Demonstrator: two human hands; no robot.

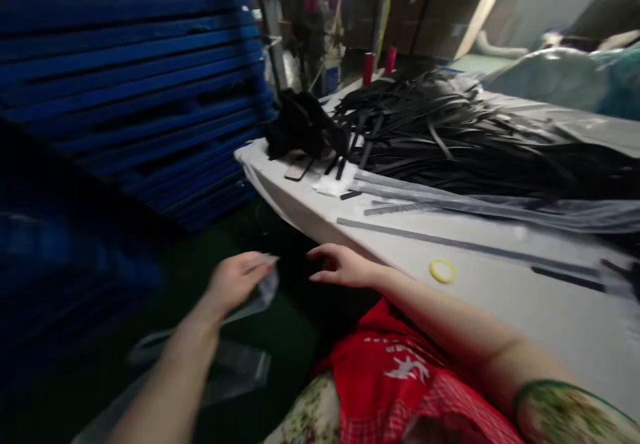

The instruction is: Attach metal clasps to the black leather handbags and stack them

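Observation:
My left hand (pixel 237 281) is closed, pinching the end of a clear plastic bag (pixel 235 367) that trails down beside my forearm over the dark green floor. Motion blurs the bag's outline. My right hand (pixel 343 266) hovers just off the table's near edge, thumb and fingers apart with nothing between them. On the white-covered table (pixel 500 337) a yellow ring (pixel 443 271) lies to the right of that hand. Long dark grey strips (pixel 425 234) stretch across the tabletop behind it.
A big heap of black strips (pixel 450 124) covers the table's far side. Near the left corner lie a black cloth bundle (pixel 305 127) and a phone (pixel 298 169). Stacked blue pallets (pixel 135 97) rise on the left. Teal plastic wrapping (pixel 560 77) stands at the back right.

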